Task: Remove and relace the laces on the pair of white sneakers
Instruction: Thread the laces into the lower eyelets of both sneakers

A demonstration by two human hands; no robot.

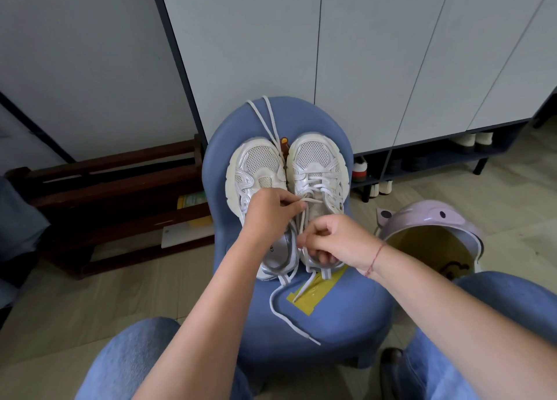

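On the blue stool we are working the lace of the right sneaker, left grip pinching a crossing strand, right grip curled round the near length, risking an uneven tug pulling it back out of an eyelet.

White mesh sneakers sit side by side on blue padded chair. Loose white lace behind them, lilac plastic bin right of chair.

Blue chair, left sneaker beside right sneaker, loose lace, yellow tape patch
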